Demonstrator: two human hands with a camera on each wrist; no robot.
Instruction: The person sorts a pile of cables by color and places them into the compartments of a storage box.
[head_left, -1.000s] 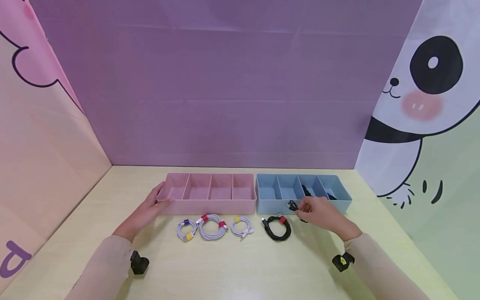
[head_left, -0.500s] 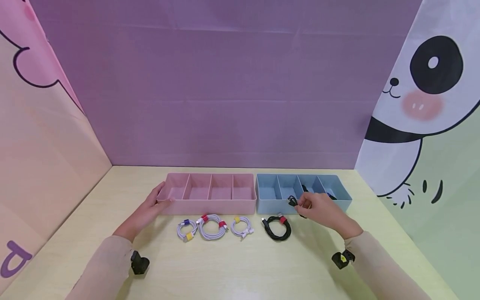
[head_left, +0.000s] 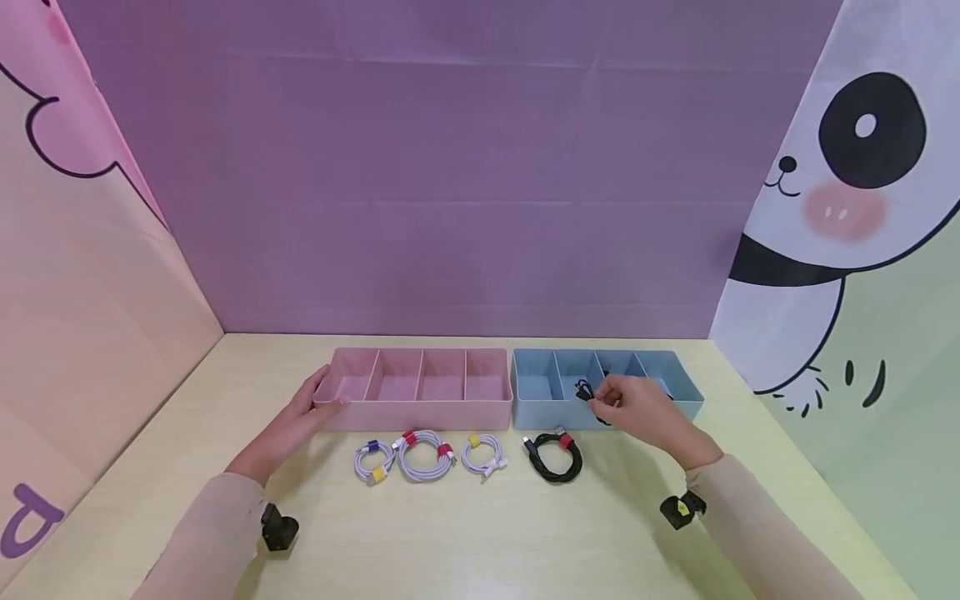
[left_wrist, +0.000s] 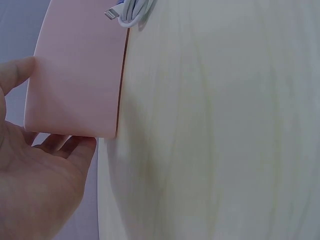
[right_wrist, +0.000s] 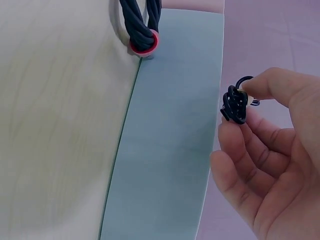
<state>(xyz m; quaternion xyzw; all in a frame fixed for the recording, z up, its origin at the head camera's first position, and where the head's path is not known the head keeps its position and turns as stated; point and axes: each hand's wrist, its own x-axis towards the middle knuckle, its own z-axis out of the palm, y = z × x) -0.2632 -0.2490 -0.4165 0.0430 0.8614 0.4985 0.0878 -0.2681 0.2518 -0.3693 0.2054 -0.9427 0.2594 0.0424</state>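
Observation:
My right hand (head_left: pixel 637 408) pinches a small bundled black cable (head_left: pixel 583 390) between thumb and fingertips, just above the front wall of the blue divided box (head_left: pixel 547 414). The right wrist view shows the bundle (right_wrist: pixel 235 105) near that box's upper edge. My left hand (head_left: pixel 295 421) holds the left end of the pink divided box (head_left: pixel 427 415); in the left wrist view the thumb (left_wrist: pixel 19 71) touches the rim and the fingers curl against the end wall. Dark items in the blue box's right-hand compartments are mostly hidden behind my right hand.
In front of the pink box lie coiled white cables: a small one (head_left: pixel 363 462), a larger one with red ties (head_left: pixel 423 477) and one with a yellow tie (head_left: pixel 468 461). A coiled black cable (head_left: pixel 555 477) with a red tie lies before the blue box. A purple wall (head_left: pixel 465 192) stands behind.
My right hand has risen slightly and moved toward the blue box with the black cable, from in front of its wall to over its front edge. The left hand stays on the pink box.

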